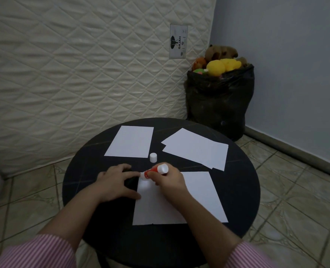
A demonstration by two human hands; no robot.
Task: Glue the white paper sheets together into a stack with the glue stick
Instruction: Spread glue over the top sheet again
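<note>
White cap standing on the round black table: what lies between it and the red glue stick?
In the head view, only bare black table separates the white cap from the red glue stick gripped by the right hand.

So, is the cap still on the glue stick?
No, the white cap stands alone on the table, apart from the glue stick that the right hand holds.

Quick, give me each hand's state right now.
Left hand: open, fingers pressing the near paper sheet's edge.
Right hand: grips the glue stick.
</note>
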